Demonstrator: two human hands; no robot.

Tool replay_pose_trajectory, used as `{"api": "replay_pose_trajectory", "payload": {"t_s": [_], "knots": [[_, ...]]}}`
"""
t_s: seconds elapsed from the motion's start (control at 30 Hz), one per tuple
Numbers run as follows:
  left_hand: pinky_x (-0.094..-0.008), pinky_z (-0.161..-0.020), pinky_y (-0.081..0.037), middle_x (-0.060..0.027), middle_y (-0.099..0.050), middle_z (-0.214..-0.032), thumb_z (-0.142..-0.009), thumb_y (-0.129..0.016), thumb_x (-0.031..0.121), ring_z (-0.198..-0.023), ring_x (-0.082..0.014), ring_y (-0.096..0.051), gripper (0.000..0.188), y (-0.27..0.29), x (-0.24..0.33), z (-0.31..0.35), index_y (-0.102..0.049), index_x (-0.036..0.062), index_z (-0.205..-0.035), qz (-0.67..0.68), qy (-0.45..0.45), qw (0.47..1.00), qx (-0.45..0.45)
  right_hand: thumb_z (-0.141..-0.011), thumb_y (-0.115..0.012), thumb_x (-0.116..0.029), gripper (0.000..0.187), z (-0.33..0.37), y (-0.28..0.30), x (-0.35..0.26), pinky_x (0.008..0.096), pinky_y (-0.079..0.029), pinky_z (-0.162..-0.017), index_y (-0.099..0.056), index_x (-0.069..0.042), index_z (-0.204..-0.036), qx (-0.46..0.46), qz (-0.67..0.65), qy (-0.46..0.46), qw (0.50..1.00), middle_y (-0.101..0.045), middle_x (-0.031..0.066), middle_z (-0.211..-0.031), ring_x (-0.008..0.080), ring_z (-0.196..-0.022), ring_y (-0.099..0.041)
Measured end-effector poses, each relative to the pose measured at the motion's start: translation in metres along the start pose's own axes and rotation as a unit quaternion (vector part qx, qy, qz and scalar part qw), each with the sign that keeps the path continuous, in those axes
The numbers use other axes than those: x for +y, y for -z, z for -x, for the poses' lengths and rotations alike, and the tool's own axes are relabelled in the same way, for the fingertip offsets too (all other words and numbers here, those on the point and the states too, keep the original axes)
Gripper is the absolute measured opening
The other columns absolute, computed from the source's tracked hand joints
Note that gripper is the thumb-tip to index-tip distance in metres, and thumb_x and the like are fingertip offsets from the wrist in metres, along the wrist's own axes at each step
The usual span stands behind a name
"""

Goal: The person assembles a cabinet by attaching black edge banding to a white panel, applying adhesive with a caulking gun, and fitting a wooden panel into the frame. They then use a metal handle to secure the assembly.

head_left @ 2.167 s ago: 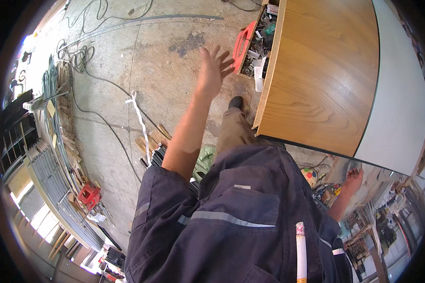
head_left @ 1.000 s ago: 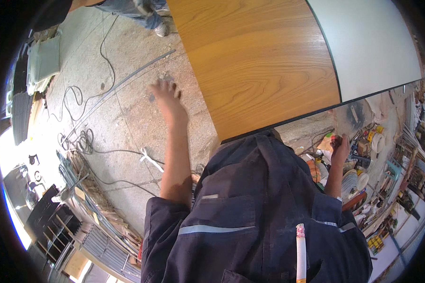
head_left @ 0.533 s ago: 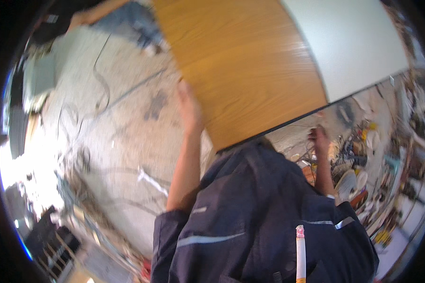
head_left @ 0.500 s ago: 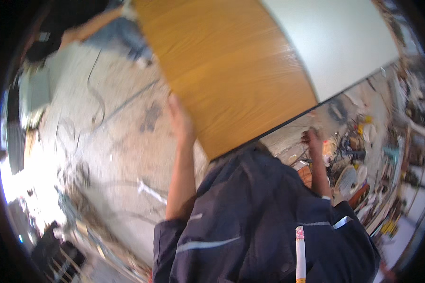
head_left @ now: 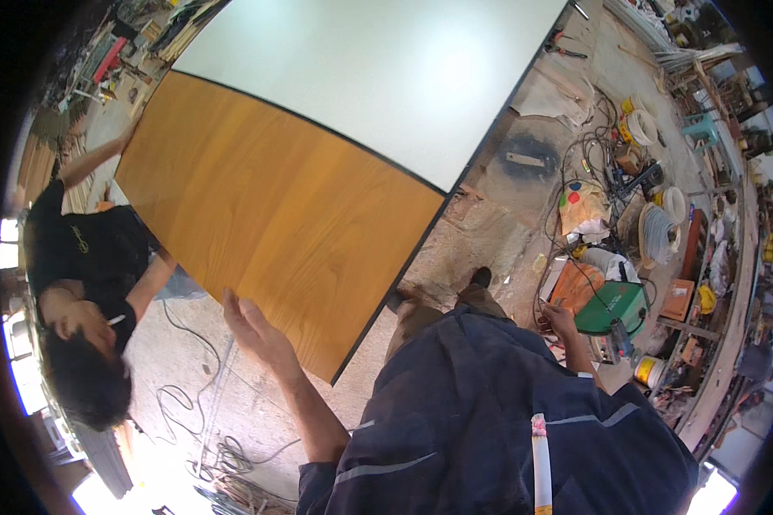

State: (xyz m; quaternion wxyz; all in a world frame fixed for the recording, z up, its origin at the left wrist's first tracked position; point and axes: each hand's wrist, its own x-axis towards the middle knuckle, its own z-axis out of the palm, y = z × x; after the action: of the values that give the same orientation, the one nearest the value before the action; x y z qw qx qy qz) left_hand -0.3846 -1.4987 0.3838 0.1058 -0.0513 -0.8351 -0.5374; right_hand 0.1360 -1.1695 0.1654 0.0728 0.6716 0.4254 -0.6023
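A large panel with a wood-grain section (head_left: 292,223) and a white section (head_left: 378,77), both edged in black, stretches away in front of me. My left hand (head_left: 258,335) lies along the left edge of the wood-grain section, fingers stretched out and not wrapped round it. Low on my right side, away from the panel, hangs my right hand (head_left: 561,322), its fingers loosely bent with nothing visible in them. It is nearest to a green machine (head_left: 611,307) on the floor. At the panel's left edge a co-worker (head_left: 94,257) in a black shirt has both arms reaching to it.
Tangled cables (head_left: 605,137), white tubs (head_left: 640,127), a coil of hose (head_left: 655,232) and a stained cloth (head_left: 584,206) litter the floor to the right. Crowded shelving (head_left: 721,283) runs along that side. A loose black cable (head_left: 176,403) lies at the left. A cigarette (head_left: 541,463) shows low in front.
The view has swung, so the panel now lies farther left and its white section shows more. The co-worker has come fully into view. My left hand is still beside the panel's edge.
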Motion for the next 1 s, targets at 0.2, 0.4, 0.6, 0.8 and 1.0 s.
{"api": "replay_pose_trajectory", "payload": {"t_s": [0.2,0.4,0.6,0.8,1.0], "knots": [[-0.0438,-0.114,-0.036,-0.0258,-0.052,-0.144,-0.102,-0.057,0.017,-0.137,-0.0403,-0.046,0.045,-0.104,0.069,0.053,-0.050,-0.0052,-0.141,-0.148,-0.126,0.963,-0.187,-0.100,-0.058,-0.026,0.034,-0.033,0.042,-0.007,0.0371,-0.058,-0.060,-0.062,0.000,-0.123,-0.043,-0.079,0.035,0.995,-0.069,0.0118,-0.092,0.0226,-0.072,-0.069],[-0.0556,-0.121,-0.019,-0.0260,-0.037,-0.156,-0.098,-0.058,0.041,-0.148,-0.0449,-0.026,0.067,-0.217,0.080,0.117,-0.043,-0.0032,-0.147,-0.345,-0.270,0.870,-0.227,-0.100,-0.054,-0.025,0.027,-0.059,0.114,-0.023,0.0370,-0.058,-0.063,-0.062,-0.001,-0.109,-0.009,-0.101,0.082,0.992,-0.068,0.0114,-0.089,0.0223,-0.073,-0.068],[-0.0556,-0.121,-0.020,-0.0251,-0.031,-0.160,-0.099,-0.055,0.046,-0.148,-0.0444,-0.026,0.073,-0.269,0.080,0.116,-0.039,-0.0033,-0.150,-0.414,-0.206,0.870,-0.173,-0.099,-0.054,-0.021,0.022,-0.077,0.211,0.009,0.0359,-0.055,-0.053,-0.061,-0.001,-0.103,0.045,-0.151,0.015,0.987,-0.067,0.0126,-0.081,0.0233,-0.062,-0.066],[-0.0563,-0.119,-0.025,-0.0284,-0.033,-0.157,-0.104,-0.044,0.049,-0.146,-0.0476,-0.029,0.067,-0.289,0.087,0.112,-0.041,0.0007,-0.151,-0.444,-0.185,0.869,-0.119,-0.096,-0.056,-0.019,0.017,-0.104,0.252,0.032,0.0338,-0.054,-0.051,-0.062,-0.004,-0.090,0.021,-0.237,0.012,0.971,-0.062,0.0089,-0.074,0.0185,-0.059,-0.065],[-0.0565,-0.118,-0.026,-0.0286,-0.034,-0.157,-0.106,-0.041,0.050,-0.144,-0.0500,-0.030,0.065,-0.341,0.112,0.106,-0.041,0.0035,-0.151,-0.482,-0.186,0.850,-0.107,-0.098,-0.053,-0.014,0.017,-0.114,0.225,-0.017,0.0328,-0.050,-0.050,-0.061,-0.002,-0.089,0.039,-0.266,0.036,0.962,-0.060,0.0082,-0.073,0.0176,-0.056,-0.060]]}}
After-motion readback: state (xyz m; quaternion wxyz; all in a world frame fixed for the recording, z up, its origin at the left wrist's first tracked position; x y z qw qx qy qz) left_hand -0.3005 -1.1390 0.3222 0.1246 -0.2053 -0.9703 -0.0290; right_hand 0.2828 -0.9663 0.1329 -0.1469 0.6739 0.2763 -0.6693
